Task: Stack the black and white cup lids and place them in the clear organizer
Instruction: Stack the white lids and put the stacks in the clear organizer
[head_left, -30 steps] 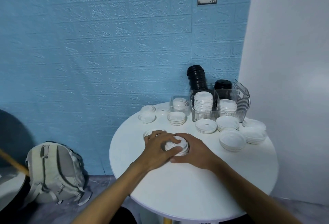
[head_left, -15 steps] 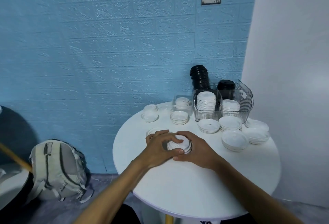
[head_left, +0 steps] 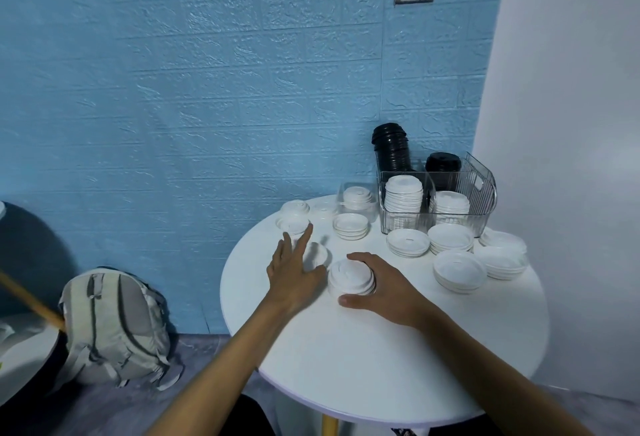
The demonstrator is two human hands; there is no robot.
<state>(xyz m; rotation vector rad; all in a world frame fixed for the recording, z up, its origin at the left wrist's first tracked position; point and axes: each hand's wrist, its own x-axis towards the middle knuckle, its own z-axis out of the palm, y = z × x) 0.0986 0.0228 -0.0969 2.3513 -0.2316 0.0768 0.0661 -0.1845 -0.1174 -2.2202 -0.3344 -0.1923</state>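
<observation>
My right hand (head_left: 388,288) curls round a short stack of white lids (head_left: 350,278) that stands on the round white table (head_left: 398,349). My left hand (head_left: 294,271) hovers beside it with fingers spread, over a single white lid (head_left: 318,255). At the back right stands the clear organizer (head_left: 474,189), with two white lid stacks (head_left: 404,194) in front and two black lid stacks (head_left: 392,148) behind. Several more small piles of white lids (head_left: 457,271) lie in front of the organizer and to its left.
A small clear box (head_left: 358,198) with white lids in it sits left of the organizer. The blue brick-pattern wall is close behind the table, a white wall at the right. A grey backpack (head_left: 114,326) lies on the floor at the left.
My left hand has let go of the white lid stack and moved left and back, fingers now spread over the single lid. My right hand stays round the stack.
</observation>
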